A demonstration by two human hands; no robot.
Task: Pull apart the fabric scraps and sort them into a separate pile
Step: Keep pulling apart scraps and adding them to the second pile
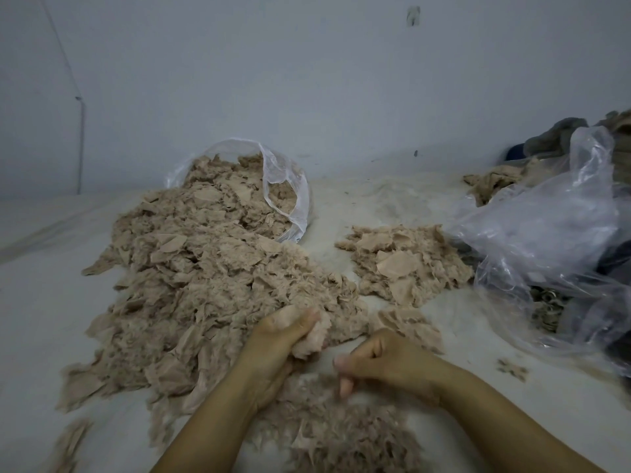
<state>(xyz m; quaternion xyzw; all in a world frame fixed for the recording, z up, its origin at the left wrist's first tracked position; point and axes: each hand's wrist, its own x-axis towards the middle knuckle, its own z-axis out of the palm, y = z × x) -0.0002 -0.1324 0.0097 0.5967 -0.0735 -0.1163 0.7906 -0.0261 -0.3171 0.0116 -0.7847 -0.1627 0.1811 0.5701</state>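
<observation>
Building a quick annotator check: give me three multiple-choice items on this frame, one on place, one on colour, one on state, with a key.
1. Where does the smaller pile lie relative to the big heap?
A. on its right
B. on its left
C. on top of it

2. What colour are the scraps?
A. dark blue
B. beige-pink
C. green

3. What is the left hand doing?
A. lying flat and empty
B. gripping a clump of scraps
C. holding the clear bag

Key: 1 A, the piles are apart with bare cloth between; 2 B, all scraps share that tone; 3 B, its fingers curl around the clump.
</observation>
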